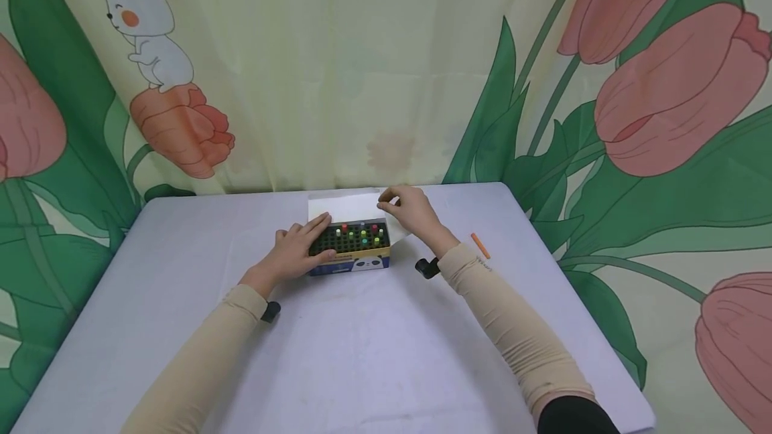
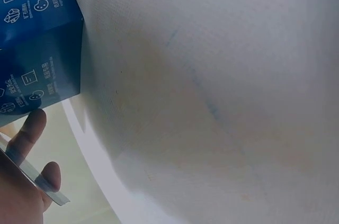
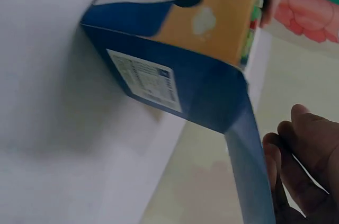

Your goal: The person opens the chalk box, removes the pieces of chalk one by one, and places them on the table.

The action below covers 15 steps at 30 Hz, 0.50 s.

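A blue and yellow box point(image 1: 350, 263) with a panda on its front stands on the table, its lid folded back. In its black holed insert point(image 1: 328, 240) sit several coloured marker ends point(image 1: 364, 234). My left hand point(image 1: 289, 248) holds the box's left end, thumb over the front edge and fingers reaching to the back corner. Behind the box's right side my right hand point(image 1: 413, 209) hovers over the white inner lid point(image 1: 346, 206), fingers loosely bent. In the right wrist view that hand's fingers point(image 3: 302, 144) are beside a blue flap point(image 3: 248, 166), and nothing shows between them.
An orange stick point(image 1: 480, 246), marker- or crayon-like, lies on the white table point(image 1: 362, 353) to the right of the box. Behind the table's back edge hangs a curtain point(image 1: 338, 72) printed with tulips and a rabbit. Each wrist carries a small black camera point(image 1: 427, 268).
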Each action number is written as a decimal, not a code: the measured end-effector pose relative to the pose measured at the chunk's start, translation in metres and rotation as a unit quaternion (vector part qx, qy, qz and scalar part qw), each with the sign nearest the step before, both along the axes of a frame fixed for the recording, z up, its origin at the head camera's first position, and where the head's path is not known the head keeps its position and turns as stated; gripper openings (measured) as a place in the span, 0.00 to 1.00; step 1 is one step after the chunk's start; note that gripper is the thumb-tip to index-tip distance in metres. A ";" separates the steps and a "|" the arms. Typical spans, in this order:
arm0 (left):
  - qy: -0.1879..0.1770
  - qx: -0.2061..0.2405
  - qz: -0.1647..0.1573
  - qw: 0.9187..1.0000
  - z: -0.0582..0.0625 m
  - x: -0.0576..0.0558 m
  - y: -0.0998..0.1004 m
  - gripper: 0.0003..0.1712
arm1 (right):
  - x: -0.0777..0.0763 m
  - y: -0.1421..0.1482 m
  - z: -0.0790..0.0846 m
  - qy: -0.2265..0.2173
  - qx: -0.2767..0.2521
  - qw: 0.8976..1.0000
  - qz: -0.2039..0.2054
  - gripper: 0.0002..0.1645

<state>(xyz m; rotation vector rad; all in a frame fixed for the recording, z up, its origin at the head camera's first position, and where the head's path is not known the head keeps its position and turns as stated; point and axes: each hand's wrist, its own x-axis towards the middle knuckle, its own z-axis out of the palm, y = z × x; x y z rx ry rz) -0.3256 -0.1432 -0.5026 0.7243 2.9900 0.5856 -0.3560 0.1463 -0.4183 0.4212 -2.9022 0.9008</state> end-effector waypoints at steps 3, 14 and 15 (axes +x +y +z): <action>0.000 0.002 0.002 1.000 0.000 0.001 0.001 0.51 | 0.002 -0.003 -0.011 -0.014 0.029 0.999 0.008 0.12; 0.000 0.001 0.000 1.000 0.002 0.003 0.003 0.51 | 0.009 0.005 -0.027 -0.070 0.045 0.995 0.054 0.12; 0.000 0.000 0.001 1.000 0.002 0.003 0.003 0.51 | 0.009 0.006 -0.028 -0.074 0.043 0.995 0.058 0.12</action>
